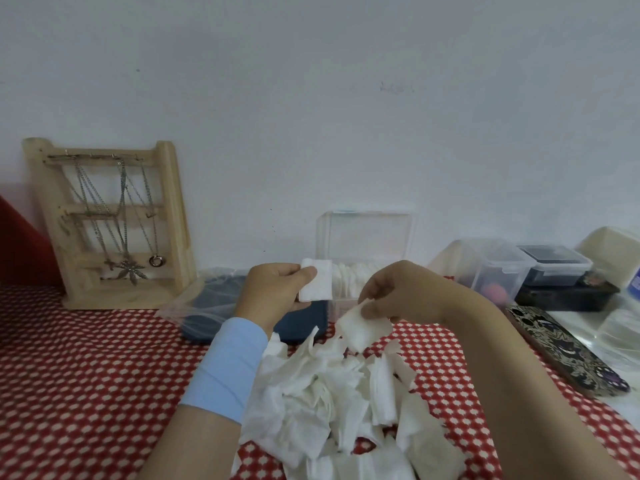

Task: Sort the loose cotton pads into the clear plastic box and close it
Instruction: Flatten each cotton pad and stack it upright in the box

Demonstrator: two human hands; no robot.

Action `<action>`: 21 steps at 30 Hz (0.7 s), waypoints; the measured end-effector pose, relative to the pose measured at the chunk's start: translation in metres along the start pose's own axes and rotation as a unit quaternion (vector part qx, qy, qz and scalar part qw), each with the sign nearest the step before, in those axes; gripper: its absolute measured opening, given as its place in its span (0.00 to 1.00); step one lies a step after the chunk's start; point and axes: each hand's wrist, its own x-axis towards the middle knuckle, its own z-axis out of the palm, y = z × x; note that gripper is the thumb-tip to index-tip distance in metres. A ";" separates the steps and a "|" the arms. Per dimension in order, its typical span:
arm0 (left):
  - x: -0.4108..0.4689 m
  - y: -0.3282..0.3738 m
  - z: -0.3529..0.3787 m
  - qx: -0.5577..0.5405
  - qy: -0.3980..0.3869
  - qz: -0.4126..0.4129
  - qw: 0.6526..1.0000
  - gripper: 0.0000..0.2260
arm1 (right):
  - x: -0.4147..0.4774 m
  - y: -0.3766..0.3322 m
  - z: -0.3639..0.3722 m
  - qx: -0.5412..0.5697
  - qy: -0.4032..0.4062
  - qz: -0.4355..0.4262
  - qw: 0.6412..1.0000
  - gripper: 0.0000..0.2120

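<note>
A heap of loose white cotton pads (pixel 332 407) lies on the red dotted cloth in front of me. My left hand (pixel 273 292) pinches a small stack of pads (pixel 317 284) upright, just left of the clear plastic box (pixel 367 237). The box stands against the wall with its lid raised and a row of pads (pixel 349 278) standing inside. My right hand (pixel 405 292) pinches a single pad (pixel 360 329) above the heap, in front of the box.
A wooden jewellery stand (pixel 107 223) with chains is at the back left. A dark blue case (pixel 221 306) in clear wrap lies behind my left hand. Clear lidded containers (pixel 491 268) and a patterned phone (pixel 568 351) sit at the right.
</note>
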 end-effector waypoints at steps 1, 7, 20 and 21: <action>0.000 0.000 0.001 0.004 -0.001 0.001 1.000 0.06 | 0.001 0.001 -0.001 0.022 0.008 -0.010 1.000 0.03; -0.008 0.002 0.008 0.007 -0.066 -0.034 0.997 0.08 | 0.001 -0.004 -0.001 0.201 0.054 -0.093 0.974 0.10; -0.014 0.007 0.014 -0.072 -0.163 -0.084 0.980 0.13 | 0.007 -0.012 0.006 0.241 0.146 -0.153 0.947 0.15; -0.015 0.008 0.014 -0.078 -0.169 -0.085 0.979 0.13 | 0.007 -0.013 0.006 0.240 0.142 -0.155 0.948 0.16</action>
